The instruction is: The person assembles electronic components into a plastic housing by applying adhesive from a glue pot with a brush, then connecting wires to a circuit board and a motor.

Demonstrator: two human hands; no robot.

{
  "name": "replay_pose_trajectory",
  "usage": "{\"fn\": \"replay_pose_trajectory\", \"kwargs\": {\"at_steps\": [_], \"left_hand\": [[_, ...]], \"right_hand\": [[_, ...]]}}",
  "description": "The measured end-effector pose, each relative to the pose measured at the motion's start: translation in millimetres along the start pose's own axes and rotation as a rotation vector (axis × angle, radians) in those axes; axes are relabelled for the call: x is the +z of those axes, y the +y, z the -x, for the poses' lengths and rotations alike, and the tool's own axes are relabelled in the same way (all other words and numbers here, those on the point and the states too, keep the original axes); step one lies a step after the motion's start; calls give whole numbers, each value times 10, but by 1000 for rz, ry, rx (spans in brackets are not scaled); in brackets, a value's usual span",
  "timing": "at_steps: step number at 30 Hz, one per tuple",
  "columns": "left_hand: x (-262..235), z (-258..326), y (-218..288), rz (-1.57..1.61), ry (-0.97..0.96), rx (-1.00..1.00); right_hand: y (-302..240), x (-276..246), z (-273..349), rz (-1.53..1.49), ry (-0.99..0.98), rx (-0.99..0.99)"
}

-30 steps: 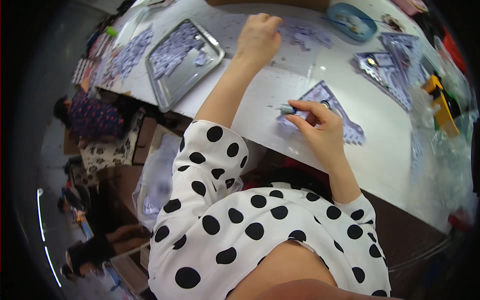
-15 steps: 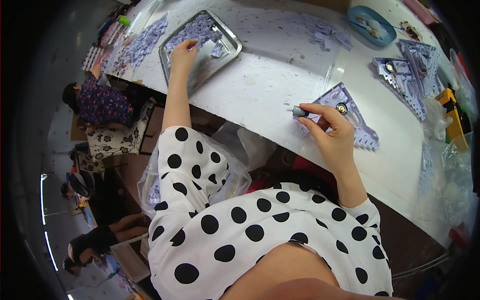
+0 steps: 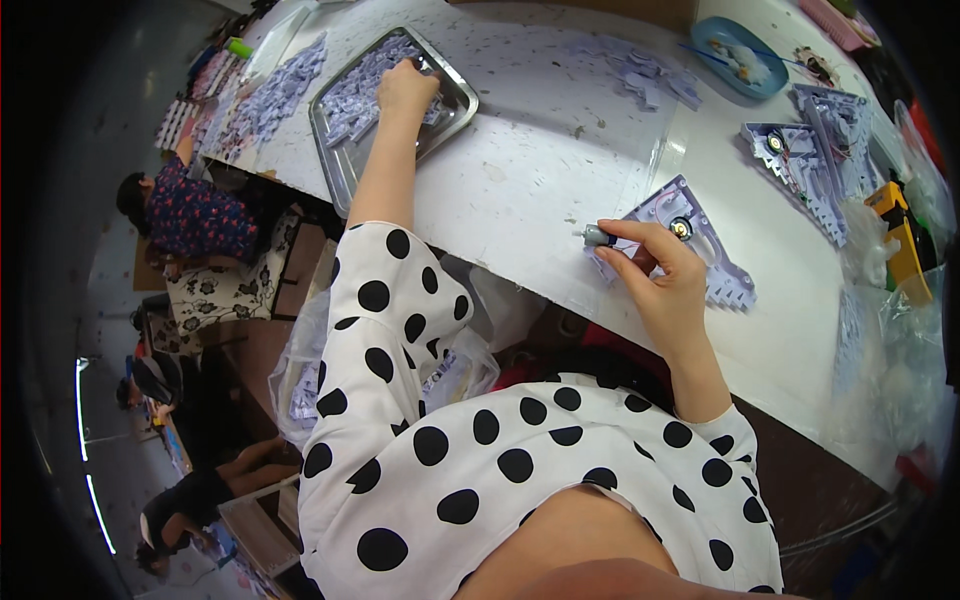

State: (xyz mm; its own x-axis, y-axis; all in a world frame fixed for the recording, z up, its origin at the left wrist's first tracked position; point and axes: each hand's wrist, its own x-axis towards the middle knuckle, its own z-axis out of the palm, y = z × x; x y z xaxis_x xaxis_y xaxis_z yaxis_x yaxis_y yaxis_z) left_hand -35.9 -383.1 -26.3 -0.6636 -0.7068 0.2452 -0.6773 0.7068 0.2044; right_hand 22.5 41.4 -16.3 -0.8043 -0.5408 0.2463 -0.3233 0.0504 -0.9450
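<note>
Between the thumb and fingers of my right hand (image 3: 665, 270) is a small silver motor (image 3: 596, 236), its shaft end pointing left. Just behind it on the table lies a pale lavender triangular plastic housing (image 3: 735, 270) with a toothed edge, a round metal-centred part (image 3: 681, 229) and thin wires. At the far left, my left hand (image 3: 408, 92) reaches into a metal tray (image 3: 340, 178) heaped with small pale lavender plastic pieces (image 3: 365, 92). Its fingers are curled down at the heap's right side; the fingertips and anything in them are hidden.
More loose pieces lie in a pile (image 3: 285, 95) left of the tray and in a small heap (image 3: 650, 80) at the back. A blue dish (image 3: 715, 35), further housings (image 3: 800, 165), a yellow-black object (image 3: 905, 240) and clear plastic bags (image 3: 890, 340) stand right. Co-workers sit at left.
My left hand has moved right and farther within the tray, its fingers now down among the pieces. The right hand still holds the motor in nearly the same place.
</note>
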Motion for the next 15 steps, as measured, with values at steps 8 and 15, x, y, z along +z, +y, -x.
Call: {"fn": "replay_pose_trajectory", "kwargs": {"at_steps": [8, 15], "left_hand": [[-94, 57, -136, 120, 112, 139], [-808, 1050, 243, 350, -128, 452]], "right_hand": [[-12, 3, 39, 2, 20, -38], [-22, -10, -9, 84, 56, 41]]}}
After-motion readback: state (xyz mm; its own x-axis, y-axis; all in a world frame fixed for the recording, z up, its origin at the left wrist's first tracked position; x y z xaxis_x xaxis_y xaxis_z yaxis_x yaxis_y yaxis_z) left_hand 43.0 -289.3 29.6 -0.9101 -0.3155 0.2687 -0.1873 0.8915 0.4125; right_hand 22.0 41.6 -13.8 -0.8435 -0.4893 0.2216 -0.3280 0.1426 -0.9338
